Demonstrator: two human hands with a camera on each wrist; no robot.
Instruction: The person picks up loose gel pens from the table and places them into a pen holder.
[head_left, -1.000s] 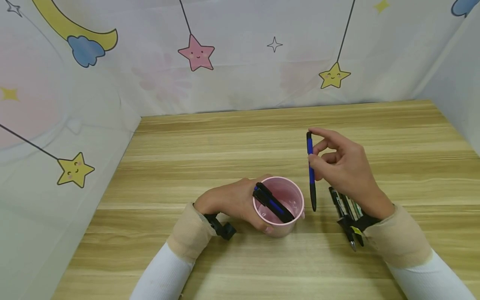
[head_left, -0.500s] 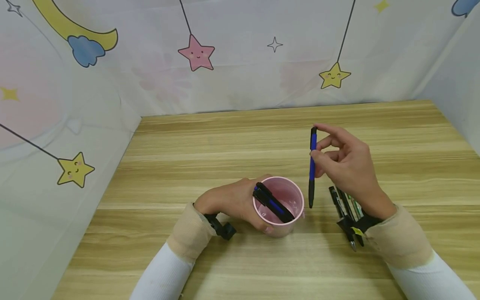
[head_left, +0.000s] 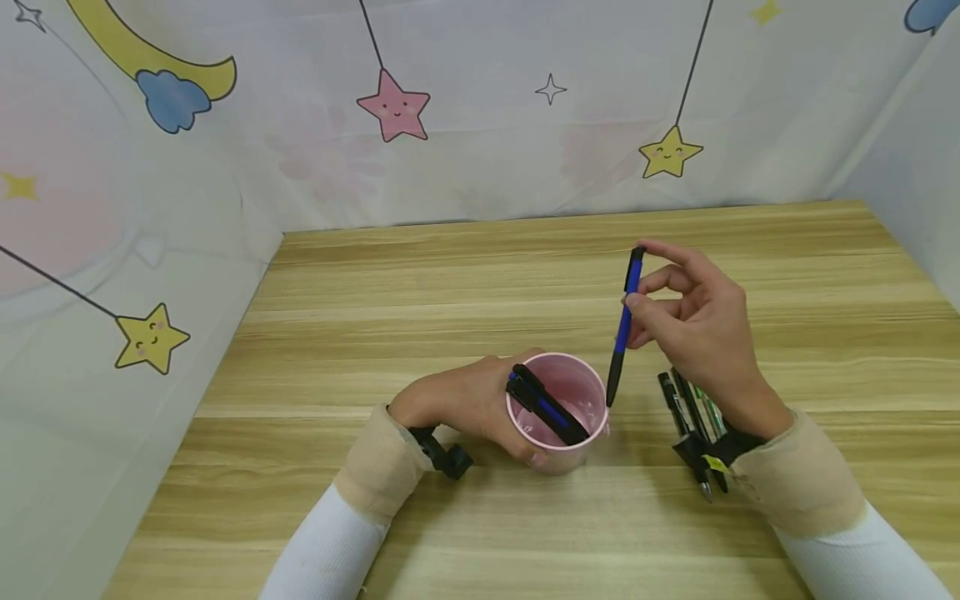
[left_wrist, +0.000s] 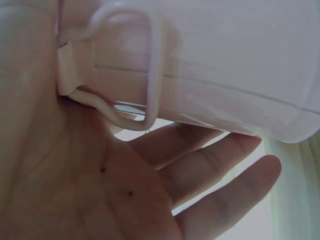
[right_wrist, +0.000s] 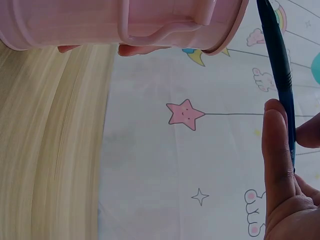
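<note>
Head view: a slim, cylindrical blue and black pen with a clip is suspended from the right hand above the wood-grain tabletop, just beside the right edge of a round, glossy pink cup. Grip state: the right hand pinches the blue barrel between thumb and fingers, one fingertip set against the clip end; the left hand wraps the left side of the cup, thumb on the near wall.

Handling: the pen is probably light, stiff and hard to break, though its smooth barrel may roll under a loose pinch. Mid-barrel is the recommended hold, with the black tip section left free. The cup appears rigid and light; steady it by the side wall, below the rim.

Orientation: in the head view, the long axis of the pen slants from upper right to lower left, clip end uppermost, black tip aimed down at the rim. Contact between tip and rim cannot be confirmed. Similar black and blue pens lean diagonally inside the cup
</note>
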